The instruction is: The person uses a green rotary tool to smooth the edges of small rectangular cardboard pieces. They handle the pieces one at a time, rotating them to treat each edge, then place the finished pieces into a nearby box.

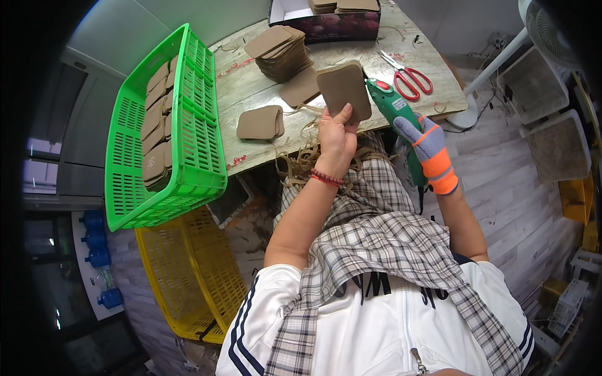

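My bare left hand (pixel 337 139), with red beads at the wrist, grips a brown rounded-corner pad (pixel 343 86) between thumb and fingers, its broad face turned up. In my right hand (pixel 430 152), in a grey and orange glove, is a green handheld power cutter (pixel 390 101) with a red switch. The cutter's head is close to the pad's right edge; whether they touch I cannot tell. Left of the pad, a tall pile of similar pads (pixel 282 56), one loose pad (pixel 300 89) and a small stack (pixel 259 122) lie on the worktable (pixel 235 150). Brown trimmings (pixel 304 161) gather on my lap.
Red-handled scissors (pixel 411 83) lie on the table to the right. A flowered box (pixel 326 26) with pads stands at the back. At the left is a green crate (pixel 199 125) of stacked pads, above a yellow crate (pixel 188 269). A white fan (pixel 495 66) stands right.
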`<state>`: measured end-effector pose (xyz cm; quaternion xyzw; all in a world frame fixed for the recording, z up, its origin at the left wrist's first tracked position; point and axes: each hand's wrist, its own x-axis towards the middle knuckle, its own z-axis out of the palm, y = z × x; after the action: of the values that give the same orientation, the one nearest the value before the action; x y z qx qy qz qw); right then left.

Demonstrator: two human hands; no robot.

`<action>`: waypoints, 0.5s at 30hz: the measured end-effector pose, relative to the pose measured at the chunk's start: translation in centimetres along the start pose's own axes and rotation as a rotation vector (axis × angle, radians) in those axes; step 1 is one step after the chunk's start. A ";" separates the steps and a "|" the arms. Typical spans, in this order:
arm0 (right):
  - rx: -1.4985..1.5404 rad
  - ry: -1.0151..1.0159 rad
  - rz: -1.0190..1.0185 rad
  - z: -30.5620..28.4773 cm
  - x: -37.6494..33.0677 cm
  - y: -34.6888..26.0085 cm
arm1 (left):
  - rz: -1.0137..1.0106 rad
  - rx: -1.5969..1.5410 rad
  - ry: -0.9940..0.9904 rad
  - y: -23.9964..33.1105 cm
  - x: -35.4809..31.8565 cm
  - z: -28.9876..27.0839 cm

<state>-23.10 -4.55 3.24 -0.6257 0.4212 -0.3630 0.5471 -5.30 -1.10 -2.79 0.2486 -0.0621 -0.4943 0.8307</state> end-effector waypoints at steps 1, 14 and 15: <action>-0.033 0.005 -0.019 -0.1 0.1 -0.1 | -0.006 0.017 0.001 -0.1 -0.3 -0.1; -0.240 -0.268 0.104 -3.2 -0.8 -2.4 | -0.037 0.584 -0.256 8.7 0.8 -2.8; -0.279 -0.288 0.087 -3.2 -0.8 -2.4 | -0.069 0.628 -0.269 9.4 0.9 -2.8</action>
<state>-26.07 -4.92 6.03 -0.7220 0.4114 -0.1842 0.5250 3.53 2.80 -0.89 0.4269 -0.3117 -0.5073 0.6806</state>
